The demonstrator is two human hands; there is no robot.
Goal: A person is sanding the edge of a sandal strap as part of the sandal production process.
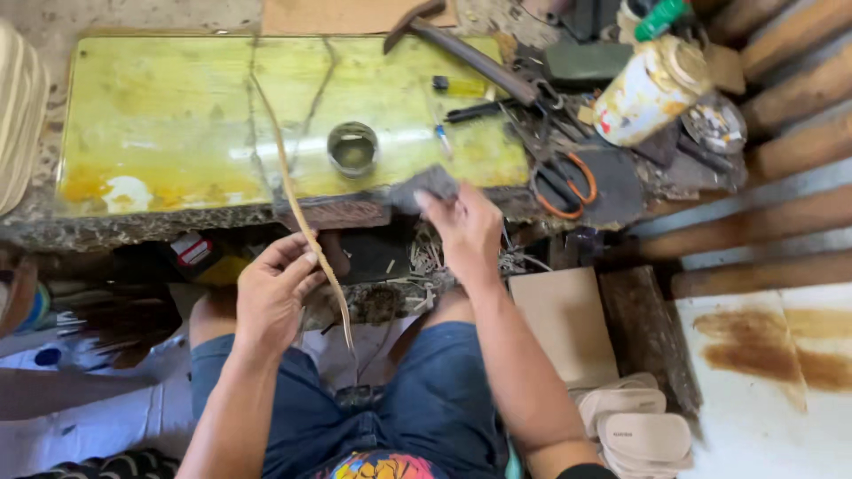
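My left hand (273,288) pinches a long thin tan strip (297,213) that curves up over the yellow glass-topped worktable (160,115) and hangs down past my lap. My right hand (466,232) holds a small grey rag or pad (424,188) at the table's front edge. A small round tin (353,147) sits on the table just beyond both hands.
A hammer (461,49), orange-handled scissors (559,182), a stained can (648,89) and other tools crowd the table's right end. Wooden slats rise at the right. Pale shoe soles (635,421) lie by my right knee. A cardboard piece (564,324) lies beside my leg.
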